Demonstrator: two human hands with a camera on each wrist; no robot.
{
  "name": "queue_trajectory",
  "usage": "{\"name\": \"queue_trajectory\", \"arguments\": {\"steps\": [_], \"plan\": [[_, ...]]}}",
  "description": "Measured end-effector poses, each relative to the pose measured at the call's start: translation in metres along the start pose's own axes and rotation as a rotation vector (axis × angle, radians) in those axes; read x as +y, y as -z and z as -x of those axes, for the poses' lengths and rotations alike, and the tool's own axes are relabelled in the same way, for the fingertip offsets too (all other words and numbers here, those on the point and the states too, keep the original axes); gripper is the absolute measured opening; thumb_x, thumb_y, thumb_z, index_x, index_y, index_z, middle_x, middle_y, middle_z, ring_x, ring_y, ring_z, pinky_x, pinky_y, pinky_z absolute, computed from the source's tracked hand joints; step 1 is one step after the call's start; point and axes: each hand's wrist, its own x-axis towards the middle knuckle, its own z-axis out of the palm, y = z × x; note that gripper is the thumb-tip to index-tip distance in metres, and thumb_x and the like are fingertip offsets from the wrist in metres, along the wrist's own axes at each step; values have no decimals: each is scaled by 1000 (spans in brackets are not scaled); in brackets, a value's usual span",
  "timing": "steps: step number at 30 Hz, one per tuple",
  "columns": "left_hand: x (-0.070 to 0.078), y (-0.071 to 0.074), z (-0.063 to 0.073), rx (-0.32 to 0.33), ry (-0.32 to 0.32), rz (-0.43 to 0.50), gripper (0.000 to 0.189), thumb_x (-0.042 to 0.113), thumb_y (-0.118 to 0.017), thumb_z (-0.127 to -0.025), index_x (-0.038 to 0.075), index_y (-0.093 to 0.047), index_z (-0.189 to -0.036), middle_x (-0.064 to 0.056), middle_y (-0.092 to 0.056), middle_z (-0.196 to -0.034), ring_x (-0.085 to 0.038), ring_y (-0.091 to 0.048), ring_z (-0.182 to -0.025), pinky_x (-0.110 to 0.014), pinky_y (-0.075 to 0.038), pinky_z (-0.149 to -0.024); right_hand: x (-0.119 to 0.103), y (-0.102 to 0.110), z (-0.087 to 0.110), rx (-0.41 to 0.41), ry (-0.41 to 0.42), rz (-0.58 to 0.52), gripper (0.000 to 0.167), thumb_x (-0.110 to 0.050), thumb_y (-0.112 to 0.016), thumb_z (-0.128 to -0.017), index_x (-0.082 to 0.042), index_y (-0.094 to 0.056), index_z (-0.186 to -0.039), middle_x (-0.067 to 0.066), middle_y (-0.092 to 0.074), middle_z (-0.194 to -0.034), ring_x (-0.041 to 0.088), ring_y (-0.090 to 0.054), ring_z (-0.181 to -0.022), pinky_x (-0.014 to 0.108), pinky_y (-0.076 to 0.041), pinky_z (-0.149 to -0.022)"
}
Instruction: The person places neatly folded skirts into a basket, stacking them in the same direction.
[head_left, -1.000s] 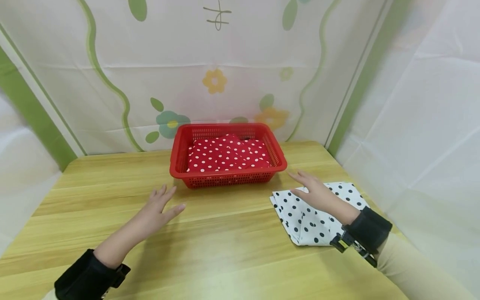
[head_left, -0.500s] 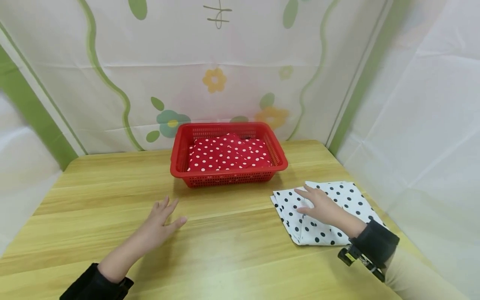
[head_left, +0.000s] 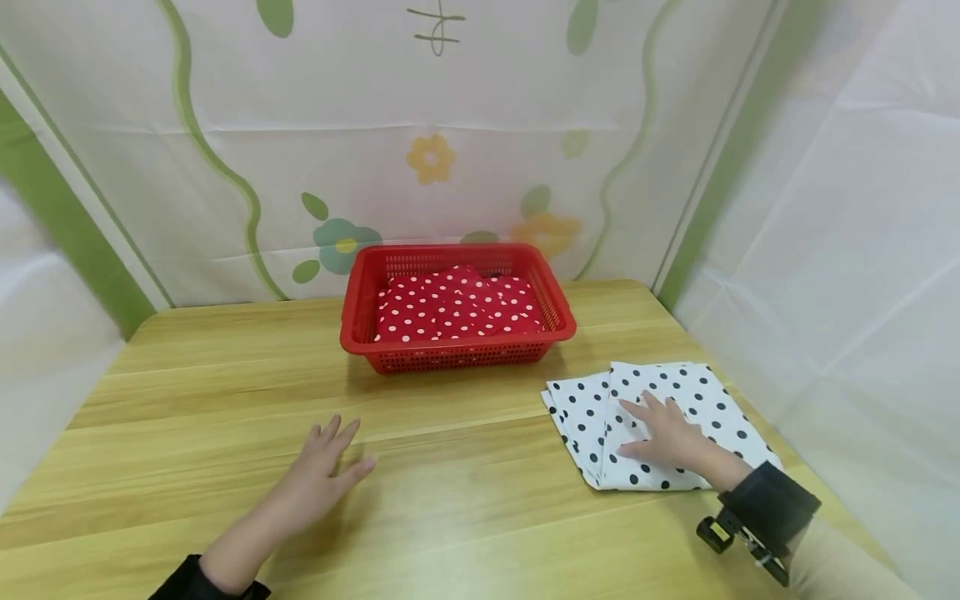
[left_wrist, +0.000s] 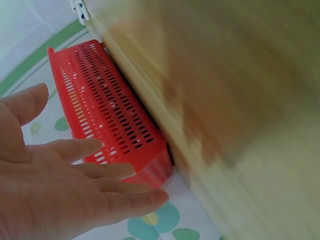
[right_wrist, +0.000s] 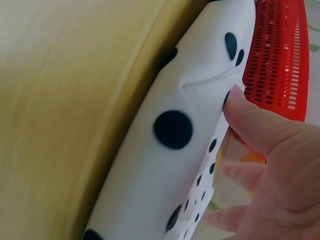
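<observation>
A folded white cloth with black dots (head_left: 581,417) lies flat at the right of the table. Over its middle is my right hand (head_left: 667,437), fingers spread and grasping nothing; in the right wrist view the thumb (right_wrist: 250,117) overlaps the cloth's upper edge (right_wrist: 195,100). My left hand (head_left: 318,479) hovers palm inward above the bare wood at the left, its fingers apart. A red plastic basket (head_left: 457,354) stands at the back centre, holding a folded red cloth with white dots (head_left: 457,308). In the left wrist view the basket (left_wrist: 110,105) shows beyond my left fingers.
The wooden table (head_left: 187,375) meets a white curtain (head_left: 480,92) with printed flowers behind the basket. Another white curtain (head_left: 840,292) runs along the right edge, close to the dotted cloth. Black camera straps (head_left: 772,500) wrap both wrists.
My right hand has drawn back rightward and down, from the cloth's left corner to over its middle. The left hand has pulled back slightly toward me. Basket and cloths stay in place.
</observation>
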Motion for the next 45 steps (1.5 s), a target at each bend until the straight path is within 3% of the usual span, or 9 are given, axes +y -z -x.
{"name": "queue_trajectory", "arguments": {"steps": [13, 20, 29, 45], "plan": [[-15, 0, 7, -9, 66, 53, 80, 44, -53, -98, -6, -20, -151, -35, 0, -154, -56, 11, -137, -75, -1, -100, 7, -13, 0, -29, -53, 2, 85, -52, -68, -84, -1, -40, -145, 41, -12, -148, 68, -5, -129, 86, -17, -84], [-21, 4, 9, -11, 71, 55, 80, 44, -53, -98, -6, -20, -151, -35, 1, -154, -58, 13, -136, -77, -2, -98, -16, -22, 4, -8, -48, 21, 83, -55, -68, -83, -3, -45, -143, 40, -17, -148, 67, -12, -129, 81, -24, -89], [-18, 5, 11, -2, 64, 47, 79, 44, -53, -98, -6, -20, -151, -35, 0, -154, -59, 12, -135, -78, -1, -97, -53, -32, -5, -25, -48, 21, 83, -57, -71, -80, -8, -48, -143, 36, -20, -150, 64, -16, -132, 76, -30, -93], [-18, 4, 12, -16, 65, 29, 79, 44, -52, -99, -8, -21, -150, -37, 0, -153, -61, 11, -134, -77, -1, -97, -75, -35, -5, -23, -40, 19, 80, -55, -71, -81, -11, -48, -144, 33, -23, -150, 62, -20, -131, 75, -38, -86]]}}
